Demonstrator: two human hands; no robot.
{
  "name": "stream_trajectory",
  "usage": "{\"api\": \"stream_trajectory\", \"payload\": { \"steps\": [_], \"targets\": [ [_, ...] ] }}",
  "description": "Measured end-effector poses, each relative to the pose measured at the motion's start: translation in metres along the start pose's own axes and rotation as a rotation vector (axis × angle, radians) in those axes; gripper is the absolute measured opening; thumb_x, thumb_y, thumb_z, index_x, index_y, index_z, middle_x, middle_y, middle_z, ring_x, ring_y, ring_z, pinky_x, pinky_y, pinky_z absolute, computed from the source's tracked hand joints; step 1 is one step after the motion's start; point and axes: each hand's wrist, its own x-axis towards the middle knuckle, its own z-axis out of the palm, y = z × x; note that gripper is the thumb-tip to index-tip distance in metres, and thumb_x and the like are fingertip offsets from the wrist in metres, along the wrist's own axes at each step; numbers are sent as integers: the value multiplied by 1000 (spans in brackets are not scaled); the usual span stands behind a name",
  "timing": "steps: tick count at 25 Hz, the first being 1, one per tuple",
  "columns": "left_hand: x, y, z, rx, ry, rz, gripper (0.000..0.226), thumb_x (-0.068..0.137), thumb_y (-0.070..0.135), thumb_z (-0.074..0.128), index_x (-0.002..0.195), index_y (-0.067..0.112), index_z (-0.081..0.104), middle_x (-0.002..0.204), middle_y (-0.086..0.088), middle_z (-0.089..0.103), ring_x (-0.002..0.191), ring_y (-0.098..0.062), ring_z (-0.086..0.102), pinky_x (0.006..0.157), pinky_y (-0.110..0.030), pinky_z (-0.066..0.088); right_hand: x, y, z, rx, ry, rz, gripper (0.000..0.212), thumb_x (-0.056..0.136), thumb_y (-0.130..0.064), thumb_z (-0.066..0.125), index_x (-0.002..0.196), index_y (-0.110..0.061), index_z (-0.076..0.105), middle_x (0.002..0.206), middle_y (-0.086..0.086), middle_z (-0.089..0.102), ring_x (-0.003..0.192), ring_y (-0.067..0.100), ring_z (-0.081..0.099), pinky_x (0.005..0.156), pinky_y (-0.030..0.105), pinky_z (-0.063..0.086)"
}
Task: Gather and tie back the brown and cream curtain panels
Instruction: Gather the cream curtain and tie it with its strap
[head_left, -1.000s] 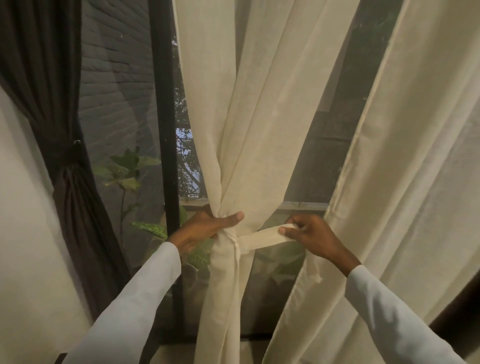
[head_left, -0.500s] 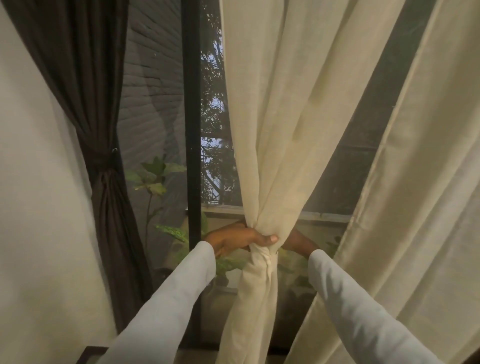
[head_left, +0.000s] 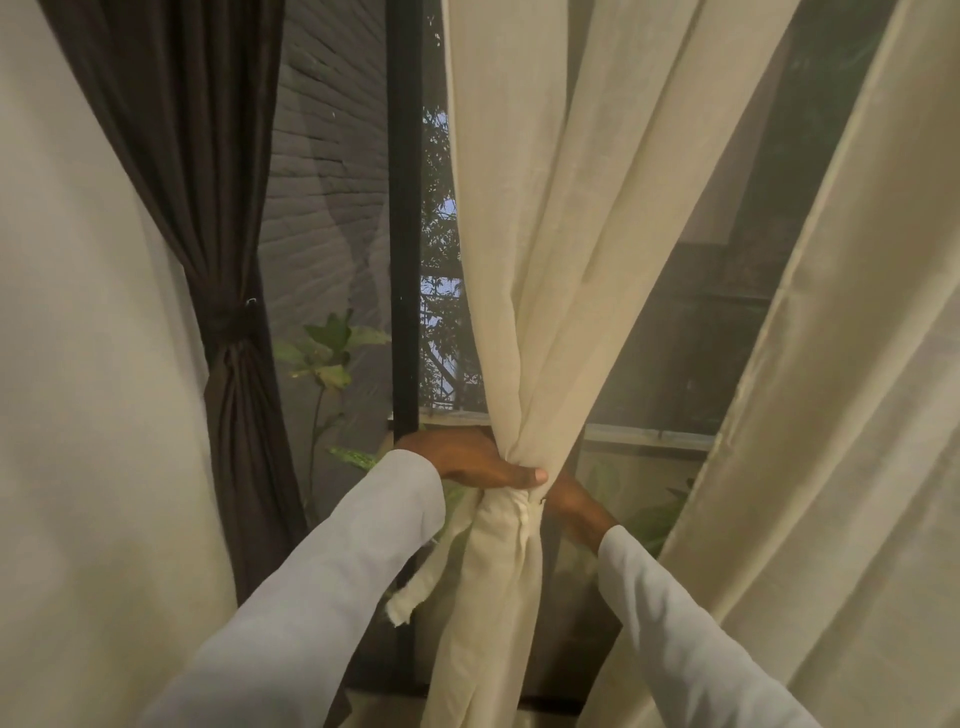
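Observation:
A cream curtain panel (head_left: 540, 260) hangs in the middle, bunched tight at waist height. My left hand (head_left: 467, 462) grips the bunch from the left, thumb across its front. My right hand (head_left: 571, 501) reaches round behind the bunch; its fingers are hidden by the cloth. A cream tie strip (head_left: 421, 582) hangs loose below my left wrist, its frayed end dangling. At the left a brown curtain panel (head_left: 208, 208) hangs gathered, with a dark tie (head_left: 231, 319) round its middle.
A black window post (head_left: 404, 218) stands just left of the cream bunch. Another loose cream panel (head_left: 831, 415) hangs at the right, and a pale one (head_left: 78, 364) fills the far left. Green plant leaves (head_left: 327, 348) show behind the glass.
My right hand let the strip's end out of view in front and went behind the bunch. The strip now dangles at the left. The view shifted right and up.

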Motion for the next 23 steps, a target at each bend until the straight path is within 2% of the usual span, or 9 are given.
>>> {"api": "stream_trajectory", "payload": {
  "steps": [3, 5, 7, 11, 13, 15, 18, 21, 23],
  "targets": [
    [5, 1, -1, 162, 63, 5, 82, 81, 68, 55, 147, 26, 32, 152, -1, 39, 135, -27, 42, 109, -40, 34, -7, 2, 5, 226, 327, -198, 13, 91, -2, 60, 99, -6, 70, 92, 10, 74, 88, 34, 70, 61, 25, 56],
    [7, 1, -1, 287, 105, -9, 83, 81, 73, 48, 148, 27, 30, 152, -1, 38, 135, -28, 42, 108, -39, 35, -21, 13, 12, 315, 587, -258, 9, 93, -13, 62, 92, -17, 71, 83, 0, 73, 79, 24, 70, 65, 31, 59],
    [12, -1, -3, 321, 104, 0, 84, 82, 75, 45, 149, 27, 28, 154, -1, 36, 137, -28, 40, 108, -39, 35, -48, 26, 26, 365, 707, -351, 9, 96, -21, 58, 98, -19, 67, 85, -5, 70, 80, 16, 67, 72, 31, 58],
    [22, -9, -2, 289, 108, 33, 83, 82, 76, 44, 148, 29, 30, 152, -2, 39, 134, -28, 44, 107, -40, 38, -87, 44, 65, 207, 491, -462, 11, 92, -34, 63, 102, -32, 66, 95, -18, 70, 88, 7, 68, 76, 18, 55],
    [25, -10, 2, 301, 153, 30, 82, 81, 77, 43, 146, 29, 33, 150, -2, 42, 130, -29, 47, 104, -41, 41, -85, 44, 80, 144, 352, -379, 22, 86, -42, 69, 105, -42, 60, 100, -36, 64, 94, -3, 64, 77, 8, 50],
    [26, -10, 5, 335, 187, 24, 78, 83, 76, 41, 144, 28, 37, 146, -3, 47, 126, -29, 51, 102, -41, 43, -80, 41, 92, 93, 321, -256, 41, 76, -60, 65, 112, -48, 50, 103, -45, 55, 97, -6, 60, 85, 8, 47],
    [27, -9, 7, 233, 229, 2, 67, 86, 69, 47, 136, 24, 47, 132, -6, 60, 110, -28, 62, 97, -41, 49, -83, 26, 101, 69, 221, -38, 56, 81, -54, 66, 128, -40, 39, 113, -32, 43, 94, -1, 53, 87, 11, 43],
    [28, -12, 11, 100, 245, -18, 56, 85, 64, 52, 122, 22, 56, 108, -6, 71, 80, -24, 72, 85, -39, 57, -90, 18, 92, 301, 232, -43, 48, 83, -38, 72, 124, -36, 48, 110, -27, 54, 94, 1, 59, 77, 9, 47],
    [30, -16, 12, 32, 249, -24, 53, 85, 63, 54, 119, 22, 58, 103, -5, 72, 75, -23, 73, 81, -39, 59, -95, 19, 76, 515, 207, -45, 42, 79, -39, 74, 118, -40, 58, 108, -22, 66, 99, 7, 64, 78, 21, 52]
  ]
}}
